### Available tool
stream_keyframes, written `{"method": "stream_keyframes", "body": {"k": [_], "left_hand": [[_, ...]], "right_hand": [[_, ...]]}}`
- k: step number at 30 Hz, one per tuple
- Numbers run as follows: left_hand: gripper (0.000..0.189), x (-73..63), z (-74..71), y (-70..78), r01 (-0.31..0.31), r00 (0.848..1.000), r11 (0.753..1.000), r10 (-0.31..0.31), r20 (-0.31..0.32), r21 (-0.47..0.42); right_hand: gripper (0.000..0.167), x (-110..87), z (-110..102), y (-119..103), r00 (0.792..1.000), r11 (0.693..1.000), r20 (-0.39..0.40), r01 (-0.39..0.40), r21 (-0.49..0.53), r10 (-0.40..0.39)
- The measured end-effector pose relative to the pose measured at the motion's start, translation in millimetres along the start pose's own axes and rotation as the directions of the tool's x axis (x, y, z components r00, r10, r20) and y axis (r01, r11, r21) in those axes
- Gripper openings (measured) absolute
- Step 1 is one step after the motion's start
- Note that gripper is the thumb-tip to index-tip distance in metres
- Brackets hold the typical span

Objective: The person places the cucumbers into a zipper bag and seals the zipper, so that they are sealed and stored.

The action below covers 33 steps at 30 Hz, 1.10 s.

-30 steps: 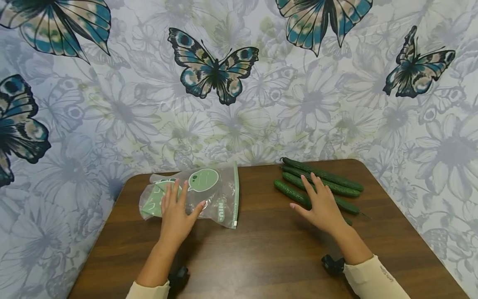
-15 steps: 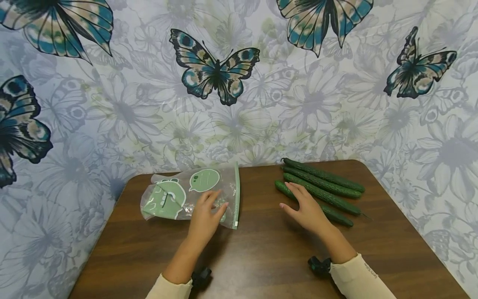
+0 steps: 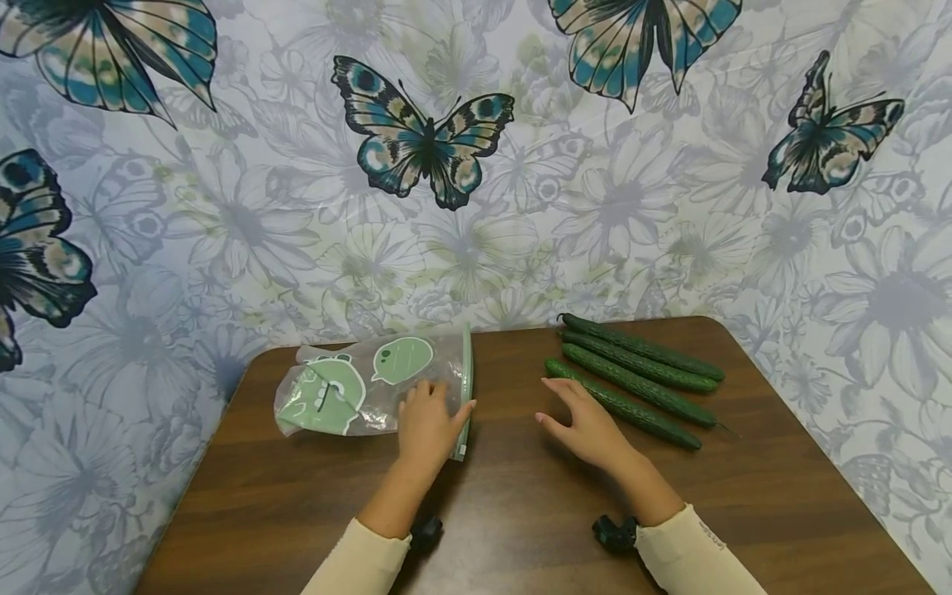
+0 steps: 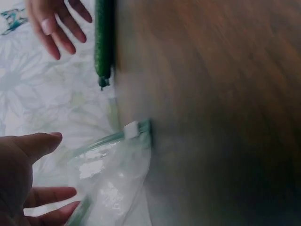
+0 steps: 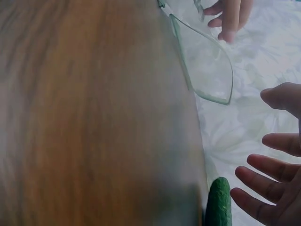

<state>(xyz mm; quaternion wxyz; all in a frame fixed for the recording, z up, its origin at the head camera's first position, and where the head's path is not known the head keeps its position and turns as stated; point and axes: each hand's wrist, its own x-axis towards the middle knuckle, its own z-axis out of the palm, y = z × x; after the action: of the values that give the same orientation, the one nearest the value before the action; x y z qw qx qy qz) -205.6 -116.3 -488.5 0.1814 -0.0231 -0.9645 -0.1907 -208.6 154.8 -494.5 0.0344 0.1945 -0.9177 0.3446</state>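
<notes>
A clear zip bag (image 3: pixel 390 405) with green prints and a green zip strip lies flat at the left of the table. My left hand (image 3: pixel 427 426) is over its zip end, fingers down at the plastic and thumb spread apart near the strip. In the right wrist view the bag's mouth (image 5: pixel 230 80) gapes in a loop. My right hand (image 3: pixel 587 430) is held over the table with fingers spread, holding nothing. Just beyond it lies the nearest cucumber (image 3: pixel 632 409), one of several long green cucumbers side by side at the right.
The brown wooden table (image 3: pixel 513 512) has rounded far corners and meets a wall hanging (image 3: pixel 476 248) printed with flowers and butterflies. A black wrist camera (image 3: pixel 616 533) sits under the right wrist, another (image 3: pixel 426 535) under the left.
My left hand has moved right, from over the bag's middle to its zip end. My right hand has drawn back left, off the cucumbers. The zip edge has shifted slightly.
</notes>
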Motion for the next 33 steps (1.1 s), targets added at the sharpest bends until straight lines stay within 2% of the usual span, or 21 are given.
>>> {"method": "stream_keyframes", "body": {"k": [2, 5, 11, 13, 17, 19, 27, 33], "left_hand": [[0.061, 2.2, 4.0, 1.1, 0.012, 1.0, 0.998, -0.012, -0.012, 0.054], [0.059, 4.0, 7.8, 1.2, 0.032, 0.999, 0.994, -0.029, -0.022, 0.106], [0.037, 3.8, 8.8, -0.2, 0.037, 0.999, 0.992, -0.039, 0.011, 0.118], [0.031, 3.0, 7.8, -0.2, 0.023, 1.0, 0.995, -0.024, 0.005, 0.102], [0.015, 0.7, 3.7, 0.3, -0.017, 0.998, 0.998, 0.02, -0.058, 0.06], [0.014, -1.0, 0.6, 0.0, -0.029, 0.996, 0.999, 0.031, -0.086, 0.027], [0.011, -7.4, -17.4, 0.9, -0.01, 0.987, 0.997, -0.003, -0.159, -0.078], [0.011, -9.0, -29.4, 0.4, 0.014, 0.986, 0.981, -0.046, -0.158, -0.194]], "right_hand": [[0.064, 1.2, 3.8, -0.6, 1.0, 1.0, 0.011, -0.001, 0.005, 0.001], [0.063, 2.7, 9.8, -1.9, 1.0, 1.0, 0.025, 0.0, 0.014, 0.0], [0.062, 6.0, 17.8, -5.5, 0.999, 1.0, 0.033, 0.002, 0.02, -0.003], [0.061, 6.9, 18.8, -5.7, 0.999, 1.0, 0.036, -0.002, 0.021, 0.001], [0.06, 7.4, 18.0, -5.4, 1.0, 0.999, 0.03, -0.006, 0.036, 0.005], [0.061, 7.2, 16.6, -5.2, 1.0, 0.999, 0.022, -0.003, 0.038, 0.002], [0.06, 6.0, 9.5, -0.2, 1.0, 1.0, 0.0, -0.013, 0.023, 0.013], [0.059, 3.9, -2.8, 4.3, 0.999, 0.999, -0.029, -0.042, 0.008, 0.042]]}}
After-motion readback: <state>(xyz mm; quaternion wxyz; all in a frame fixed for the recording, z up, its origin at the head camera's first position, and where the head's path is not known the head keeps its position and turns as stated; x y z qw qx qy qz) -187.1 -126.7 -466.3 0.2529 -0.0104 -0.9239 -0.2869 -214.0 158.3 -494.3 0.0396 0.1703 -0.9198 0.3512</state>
